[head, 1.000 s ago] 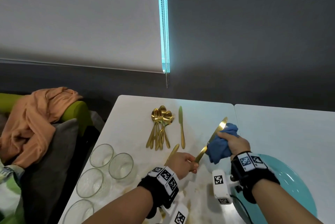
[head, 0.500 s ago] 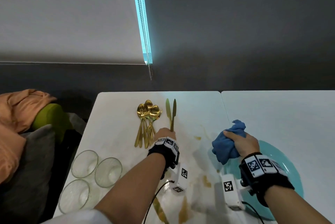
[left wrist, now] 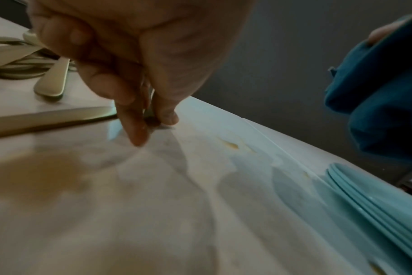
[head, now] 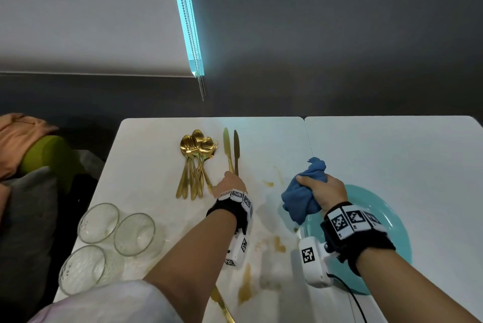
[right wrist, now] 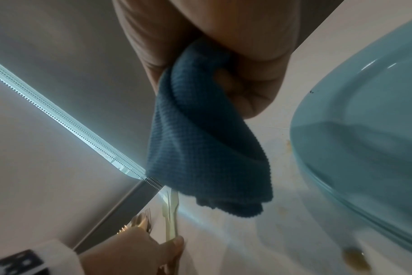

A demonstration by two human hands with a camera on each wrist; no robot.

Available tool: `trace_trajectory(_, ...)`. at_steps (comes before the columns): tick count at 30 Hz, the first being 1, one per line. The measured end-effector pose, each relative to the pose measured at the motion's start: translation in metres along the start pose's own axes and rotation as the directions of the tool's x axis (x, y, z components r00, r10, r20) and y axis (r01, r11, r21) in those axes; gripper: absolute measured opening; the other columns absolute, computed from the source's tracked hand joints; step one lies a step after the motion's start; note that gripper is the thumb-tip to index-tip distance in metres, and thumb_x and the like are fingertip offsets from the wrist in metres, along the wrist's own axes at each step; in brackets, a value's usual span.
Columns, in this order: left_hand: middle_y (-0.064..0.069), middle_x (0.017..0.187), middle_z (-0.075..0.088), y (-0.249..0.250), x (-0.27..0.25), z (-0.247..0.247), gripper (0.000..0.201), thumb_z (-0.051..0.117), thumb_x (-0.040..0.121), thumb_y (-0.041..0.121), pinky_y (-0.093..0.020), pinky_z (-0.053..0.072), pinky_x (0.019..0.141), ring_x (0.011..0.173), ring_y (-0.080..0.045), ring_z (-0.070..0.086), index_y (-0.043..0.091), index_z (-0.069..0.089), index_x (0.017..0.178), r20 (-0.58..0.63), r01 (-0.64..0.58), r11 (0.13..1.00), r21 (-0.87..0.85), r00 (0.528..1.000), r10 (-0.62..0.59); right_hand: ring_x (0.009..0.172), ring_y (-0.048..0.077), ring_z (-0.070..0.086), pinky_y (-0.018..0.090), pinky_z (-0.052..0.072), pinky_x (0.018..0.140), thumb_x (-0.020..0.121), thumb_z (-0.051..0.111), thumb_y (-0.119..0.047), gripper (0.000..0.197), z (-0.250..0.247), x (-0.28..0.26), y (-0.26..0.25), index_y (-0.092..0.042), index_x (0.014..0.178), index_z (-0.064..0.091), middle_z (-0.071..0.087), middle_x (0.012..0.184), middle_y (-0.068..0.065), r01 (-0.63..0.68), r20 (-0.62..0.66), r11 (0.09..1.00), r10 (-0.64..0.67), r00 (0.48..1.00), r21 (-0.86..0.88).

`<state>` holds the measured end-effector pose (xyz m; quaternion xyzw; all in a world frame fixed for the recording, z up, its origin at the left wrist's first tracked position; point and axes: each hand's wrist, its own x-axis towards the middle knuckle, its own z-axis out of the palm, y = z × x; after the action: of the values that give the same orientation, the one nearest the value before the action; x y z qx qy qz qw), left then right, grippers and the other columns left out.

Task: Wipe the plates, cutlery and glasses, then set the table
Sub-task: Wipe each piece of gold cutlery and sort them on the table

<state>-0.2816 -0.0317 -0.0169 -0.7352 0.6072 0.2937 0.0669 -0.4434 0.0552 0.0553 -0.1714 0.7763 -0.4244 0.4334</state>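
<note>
Two gold knives lie side by side on the white table (head: 156,155). My left hand (head: 231,177) is at their handle ends and pinches the handle of the right knife (head: 236,150) between thumb and fingertips (left wrist: 139,134), low on the tabletop. The other knife (left wrist: 52,119) lies just left of it. My right hand (head: 322,188) grips a bunched blue cloth (head: 300,197) above the left rim of the stacked teal plates (head: 386,207). The right wrist view shows the cloth (right wrist: 200,148) hanging from the fist, clear of the table.
A pile of gold spoons and forks (head: 194,163) lies left of the knives. Three empty glasses (head: 134,234) stand at the table's left edge. Another gold knife (head: 222,304) lies near the front edge. Brown stains (head: 245,288) mark the tabletop between my arms.
A second ago the left hand held the knife up against the cloth. It has since carried the knife away and laid it beside the other knife; the right hand kept the cloth.
</note>
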Motion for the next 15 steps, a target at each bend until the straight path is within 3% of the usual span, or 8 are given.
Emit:
trace_trajectory(6,-0.012,0.118,0.060,-0.002,-0.003,-0.005,0.031,0.045,0.097,0.030,-0.036,0.044,0.090,0.109,-0.029,0.059,0.006,0.043,0.117,-0.037,-0.056,0.996,-0.070,0.998,0.054,0.082,0.027,0.063,0.035,0.052,0.083,0.077,0.074,-0.016,0.016,-0.004,-0.001,0.011,-0.009,0.089,0.064,0.065,0.084,0.012,0.012,0.026,1.000,-0.012,1.000,-0.016)
trace_trajectory(10,-0.010,0.118,0.061,-0.016,-0.021,-0.005,0.033,0.045,0.096,0.033,-0.035,0.041,0.091,0.110,-0.028,0.058,0.009,0.041,0.119,-0.067,-0.085,0.995,0.059,0.994,0.089,0.083,0.028,0.062,0.036,0.052,0.083,0.077,0.074,-0.015,0.014,-0.013,-0.002,0.018,-0.010,0.084,0.063,0.064,0.082,0.012,0.014,0.058,0.998,-0.010,0.998,-0.054)
trace_trajectory(12,-0.009,0.126,0.056,-0.032,-0.031,-0.004,0.038,0.047,0.095,0.033,-0.034,0.038,0.096,0.118,-0.026,0.051,0.011,0.039,0.125,-0.093,-0.044,0.991,0.129,0.994,0.057,0.086,0.030,0.063,0.039,0.052,0.087,0.077,0.074,-0.014,0.013,-0.016,-0.004,0.020,-0.010,0.082,0.063,0.065,0.085,0.014,0.002,0.085,0.998,0.004,0.996,-0.069)
trace_trajectory(15,-0.008,0.133,0.049,-0.061,-0.046,0.001,0.049,0.048,0.092,0.028,-0.034,0.033,0.102,0.125,-0.025,0.043,0.011,0.033,0.135,-0.125,0.060,0.975,0.214,0.992,-0.034,0.084,0.029,0.061,0.036,0.051,0.083,0.077,0.073,-0.013,0.012,-0.016,-0.009,0.023,-0.013,0.075,0.061,0.063,0.080,0.011,0.010,0.147,0.995,0.005,0.989,-0.098)
